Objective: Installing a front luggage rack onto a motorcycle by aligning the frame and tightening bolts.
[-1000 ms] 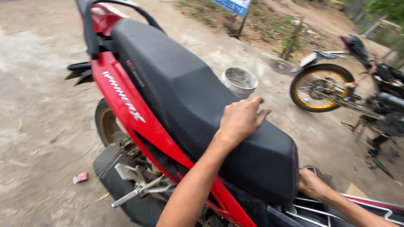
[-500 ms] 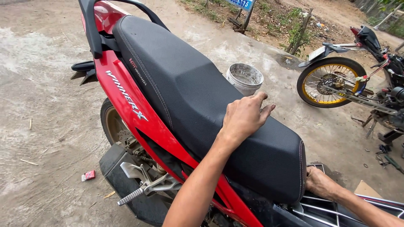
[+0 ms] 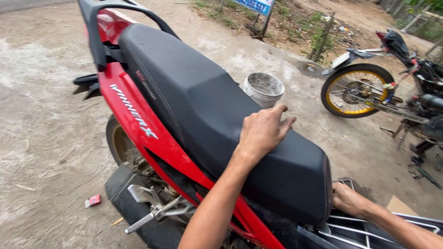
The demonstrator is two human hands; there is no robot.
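A red motorcycle (image 3: 138, 122) stands in front of me with a long black seat (image 3: 194, 106) and a black rear grab rail (image 3: 94, 32). My left hand (image 3: 263, 131) lies flat on top of the seat near its front end, fingers slightly spread, holding nothing. My right hand (image 3: 347, 199) is at the front edge of the seat, low down beside the frame. Its fingers are hidden under the seat, so its grip does not show.
A dirty white bucket (image 3: 264, 87) stands on the concrete behind the seat. A second motorcycle with a yellow-rimmed wheel (image 3: 353, 90) is parked at the right. A folded-out footpeg (image 3: 140, 222) sticks out low on the left, near a small red packet (image 3: 93, 200) on the ground.
Both hands stay where they were on the seat. Only my view has shifted a little, so the bike sits slightly differently in the picture.
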